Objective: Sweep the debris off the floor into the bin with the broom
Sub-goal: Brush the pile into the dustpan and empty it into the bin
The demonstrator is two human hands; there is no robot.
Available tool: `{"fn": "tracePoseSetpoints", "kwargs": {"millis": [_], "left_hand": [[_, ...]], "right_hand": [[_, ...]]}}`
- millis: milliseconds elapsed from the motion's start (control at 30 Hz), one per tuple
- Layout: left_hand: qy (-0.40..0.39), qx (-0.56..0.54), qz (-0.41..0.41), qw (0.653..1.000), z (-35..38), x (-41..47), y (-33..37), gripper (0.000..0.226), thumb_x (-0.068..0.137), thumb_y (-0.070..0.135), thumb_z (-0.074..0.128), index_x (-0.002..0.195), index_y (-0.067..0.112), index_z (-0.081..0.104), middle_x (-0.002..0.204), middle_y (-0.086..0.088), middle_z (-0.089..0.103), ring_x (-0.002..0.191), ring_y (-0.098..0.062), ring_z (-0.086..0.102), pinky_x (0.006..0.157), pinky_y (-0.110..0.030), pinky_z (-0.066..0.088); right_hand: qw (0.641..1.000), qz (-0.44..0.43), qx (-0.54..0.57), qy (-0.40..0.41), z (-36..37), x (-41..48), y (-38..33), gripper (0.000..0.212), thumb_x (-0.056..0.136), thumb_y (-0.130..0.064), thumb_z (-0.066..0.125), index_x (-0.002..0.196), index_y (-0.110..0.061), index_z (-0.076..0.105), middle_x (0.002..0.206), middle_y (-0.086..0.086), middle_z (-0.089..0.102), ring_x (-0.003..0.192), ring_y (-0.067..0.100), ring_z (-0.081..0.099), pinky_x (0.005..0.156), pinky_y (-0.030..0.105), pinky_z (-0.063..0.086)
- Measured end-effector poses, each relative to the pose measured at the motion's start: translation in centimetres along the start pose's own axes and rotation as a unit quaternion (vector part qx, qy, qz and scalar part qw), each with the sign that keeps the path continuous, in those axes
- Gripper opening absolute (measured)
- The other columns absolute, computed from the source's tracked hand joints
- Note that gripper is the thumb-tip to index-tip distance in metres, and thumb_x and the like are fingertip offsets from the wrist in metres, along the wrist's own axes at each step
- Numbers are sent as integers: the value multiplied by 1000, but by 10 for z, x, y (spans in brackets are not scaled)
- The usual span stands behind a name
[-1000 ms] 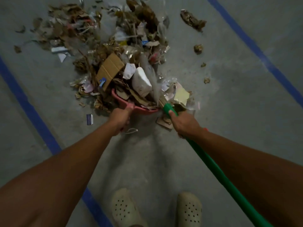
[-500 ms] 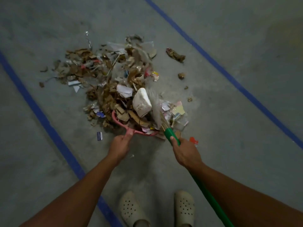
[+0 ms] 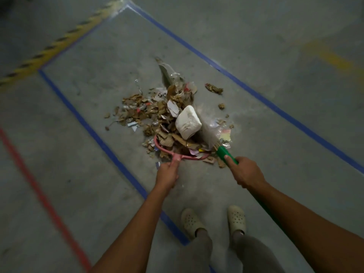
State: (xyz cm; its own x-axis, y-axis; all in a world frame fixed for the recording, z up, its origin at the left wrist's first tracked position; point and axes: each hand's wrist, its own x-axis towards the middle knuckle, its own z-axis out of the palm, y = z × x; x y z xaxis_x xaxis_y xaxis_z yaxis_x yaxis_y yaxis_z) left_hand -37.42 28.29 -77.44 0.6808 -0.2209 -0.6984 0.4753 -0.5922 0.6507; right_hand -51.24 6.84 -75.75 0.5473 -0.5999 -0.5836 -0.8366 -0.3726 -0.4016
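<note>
A heap of debris (image 3: 151, 113), cardboard scraps, paper and plastic film, lies on the grey floor ahead of my feet. A white foam block (image 3: 188, 122) sits on top of the scraps filling a pink dustpan (image 3: 160, 147). My left hand (image 3: 167, 173) grips the dustpan's handle. My right hand (image 3: 246, 172) grips the green broom handle (image 3: 226, 153) just below the bristles, which press against the right side of the loaded pan. No bin is in view.
Blue tape lines (image 3: 94, 131) frame a rectangle of floor around the heap. A red line (image 3: 37, 186) runs at the left, a yellow-black hazard strip (image 3: 53, 46) at the far left. Loose scraps (image 3: 213, 88) lie right of the heap. My pale clogs (image 3: 192, 221) stand behind.
The view has pulled back and risen, so the heap looks smaller and farther. The dustpan holds more scraps, with the white block on top. Both hands keep their grips.
</note>
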Motion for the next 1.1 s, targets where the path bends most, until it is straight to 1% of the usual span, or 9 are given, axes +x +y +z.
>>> {"fn": "tracePoseSetpoints", "kwargs": {"millis": [100, 233, 400, 533, 633, 800, 900, 1000, 1100], "left_hand": [[-9, -13, 15, 1000, -25, -54, 17, 54, 90, 69, 52, 66, 20, 47, 54, -1, 45, 40, -12, 38, 42, -22, 29], [2, -12, 28, 1000, -46, -108, 24, 54, 91, 67, 52, 68, 18, 49, 55, -2, 45, 39, -11, 37, 39, -22, 29], [2, -46, 25, 999, -52, -147, 24, 50, 92, 62, 56, 71, 17, 50, 58, -3, 45, 39, -8, 36, 39, -21, 27], [5, -69, 26, 997, -42, -170, 29, 52, 90, 66, 54, 72, 18, 49, 55, 0, 44, 40, -9, 35, 40, -22, 26], [19, -80, 31, 996, -31, -185, 34, 55, 89, 69, 53, 71, 18, 50, 53, 0, 45, 40, -10, 36, 41, -22, 27], [53, -123, 41, 990, -8, -211, 41, 53, 89, 68, 54, 70, 19, 48, 54, -1, 43, 40, -10, 34, 41, -22, 25], [85, -143, 38, 985, 13, -230, 40, 54, 89, 68, 55, 68, 19, 46, 54, -2, 43, 39, -11, 33, 40, -21, 25], [118, -170, 27, 978, 34, -248, 34, 54, 89, 67, 56, 67, 19, 46, 53, -2, 43, 38, -11, 34, 40, -21, 25], [147, -190, 18, 971, 54, -266, 23, 58, 85, 73, 55, 66, 18, 47, 53, -2, 45, 39, -13, 35, 42, -22, 26]], "right_hand": [[1000, 5, 11, 0, -29, -52, -18, 52, 95, -65, 39, 97, -21, 65, 71, 6, 67, 60, 22, 67, 61, 41, 62], [1000, 12, 15, -3, -51, -110, -34, 49, 96, -64, 39, 96, -21, 62, 70, 6, 67, 55, 21, 67, 49, 32, 57], [1000, -5, 16, 1, -65, -150, -35, 47, 96, -63, 39, 93, -21, 60, 69, 6, 67, 54, 20, 66, 46, 28, 54], [1000, -19, 5, 6, -81, -163, -33, 56, 95, -66, 38, 92, -17, 63, 70, 7, 68, 56, 21, 68, 52, 34, 58], [999, -40, -11, 10, -97, -165, -29, 56, 95, -67, 37, 94, -18, 62, 71, 5, 67, 57, 20, 67, 53, 35, 59], [996, -88, -15, 7, -122, -163, -11, 53, 96, -66, 38, 93, -19, 61, 70, 4, 67, 53, 17, 65, 46, 28, 56], [992, -123, -18, -6, -136, -162, 2, 52, 96, -65, 38, 89, -19, 62, 69, 4, 67, 52, 17, 64, 50, 31, 57], [987, -158, -37, -15, -150, -162, 16, 52, 96, -65, 39, 86, -20, 62, 69, 5, 68, 54, 19, 66, 54, 37, 60], [980, -189, -61, -28, -160, -164, 27, 52, 95, -66, 39, 84, -21, 62, 69, 4, 67, 56, 20, 67, 58, 42, 61]]}}
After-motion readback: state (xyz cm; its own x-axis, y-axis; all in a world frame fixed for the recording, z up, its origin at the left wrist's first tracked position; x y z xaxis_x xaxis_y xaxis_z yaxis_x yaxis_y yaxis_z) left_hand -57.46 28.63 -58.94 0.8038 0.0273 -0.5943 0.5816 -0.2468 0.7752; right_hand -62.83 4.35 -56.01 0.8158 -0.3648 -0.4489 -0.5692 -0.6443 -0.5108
